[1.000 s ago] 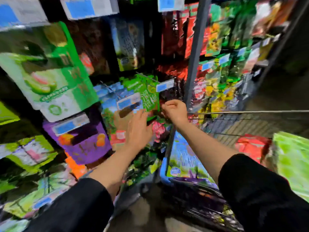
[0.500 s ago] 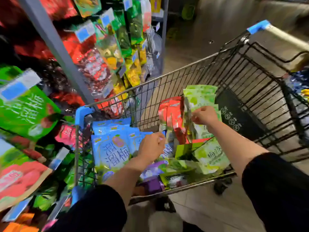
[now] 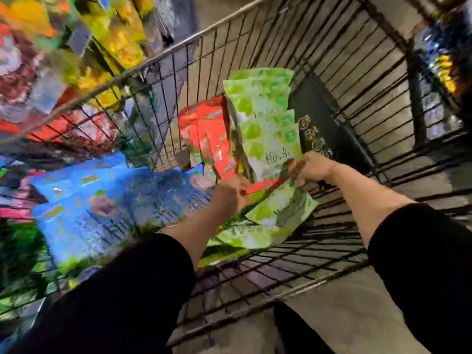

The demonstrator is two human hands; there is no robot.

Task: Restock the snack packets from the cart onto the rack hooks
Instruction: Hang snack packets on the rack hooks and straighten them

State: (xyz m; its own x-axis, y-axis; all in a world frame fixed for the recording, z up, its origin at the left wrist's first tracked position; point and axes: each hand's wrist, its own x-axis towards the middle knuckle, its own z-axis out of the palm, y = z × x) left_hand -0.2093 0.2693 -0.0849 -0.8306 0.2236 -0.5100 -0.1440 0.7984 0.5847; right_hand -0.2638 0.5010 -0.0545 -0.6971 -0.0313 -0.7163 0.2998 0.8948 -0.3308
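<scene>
Both my hands are inside the wire cart [image 3: 268,37]. My right hand [image 3: 313,169] grips the lower edge of a stack of light green snack packets [image 3: 265,116] standing upright in the cart. My left hand [image 3: 231,194] is curled at the bottom of the red packets [image 3: 204,131] beside that stack; the blur hides exactly what it holds. More green packets [image 3: 278,213] lie flat under my hands. Blue packets [image 3: 102,200] fill the cart's left end. The rack with hanging packets [image 3: 76,47] stands to the left, strongly blurred.
A black panel [image 3: 329,123] lines the cart's far side, right of the green stack. The cart's right half shows bare wire floor. A second display with dark blue and yellow packets [image 3: 444,67] is at the far right. Grey floor lies below the cart.
My view swung from the rack down to the cart. Both hands left the rack hooks and went into the cart; the right hand took hold of the green stack and the left moved right to the red packets.
</scene>
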